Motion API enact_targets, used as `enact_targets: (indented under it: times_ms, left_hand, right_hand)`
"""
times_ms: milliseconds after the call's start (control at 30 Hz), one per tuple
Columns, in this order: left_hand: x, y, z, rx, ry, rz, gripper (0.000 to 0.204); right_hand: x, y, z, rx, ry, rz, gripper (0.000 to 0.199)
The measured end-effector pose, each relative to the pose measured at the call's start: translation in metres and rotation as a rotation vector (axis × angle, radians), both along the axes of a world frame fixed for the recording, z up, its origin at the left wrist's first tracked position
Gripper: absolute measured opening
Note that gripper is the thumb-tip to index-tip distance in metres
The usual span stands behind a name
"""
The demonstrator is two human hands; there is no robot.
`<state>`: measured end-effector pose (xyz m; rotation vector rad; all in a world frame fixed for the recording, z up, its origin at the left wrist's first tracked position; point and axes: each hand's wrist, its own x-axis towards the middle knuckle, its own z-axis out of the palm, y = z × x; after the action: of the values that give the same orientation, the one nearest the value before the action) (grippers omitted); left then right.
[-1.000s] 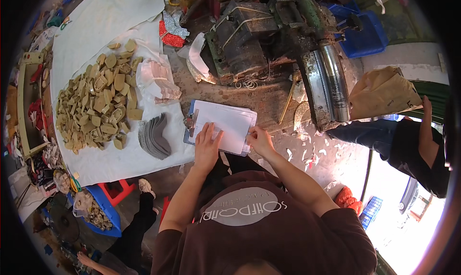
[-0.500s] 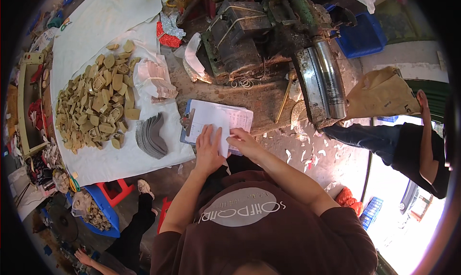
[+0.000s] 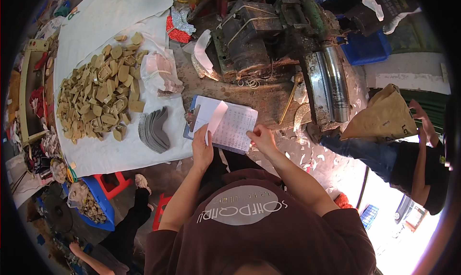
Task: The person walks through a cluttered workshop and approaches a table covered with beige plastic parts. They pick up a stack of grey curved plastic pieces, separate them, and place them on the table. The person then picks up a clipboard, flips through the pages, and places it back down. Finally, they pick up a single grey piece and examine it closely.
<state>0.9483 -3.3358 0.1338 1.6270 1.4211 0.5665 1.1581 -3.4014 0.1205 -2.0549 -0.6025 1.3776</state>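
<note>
Fingers of my left hand are closed around the lower end of a lifted sheet, which rises up from the clipboard as a narrow, bent strip. With my right hand, I have thumb and forefinger bent close together at the right edge of the printed page; whether they pinch the paper or only touch it, I cannot tell. The clipboard is blue and lies in front of my body, at the near edge of the wooden tabletop, with its metal clip to my left.

Just to the left of it, on a white cloth, is a curved grey stack. Farther left is a big heap of tan pieces, and above the grey stack there is a pink bundle. Beyond the clipboard stands a dark, worn machine, with a shiny metal roller to the right. At far right, another person's hand is near a brown paper bag.
</note>
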Motion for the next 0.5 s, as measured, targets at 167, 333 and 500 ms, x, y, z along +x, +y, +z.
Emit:
enact_targets:
  times_ms: [167, 333, 500]
  left_hand:
    - [-0.002, 0.001, 0.010, 0.042, -0.007, -0.106, 0.030]
    - [-0.012, 0.003, 0.006, 0.074, -0.006, -0.192, 0.033]
    - [-0.017, 0.008, 0.027, 0.185, 0.107, -0.415, 0.034]
  right_hand:
    - [-0.004, 0.004, -0.003, 0.080, -0.148, 0.184, 0.025]
    - [-0.004, 0.001, -0.007, 0.195, 0.027, 0.056, 0.016]
    - [-0.010, 0.020, 0.014, -0.012, 0.322, -0.116, 0.015]
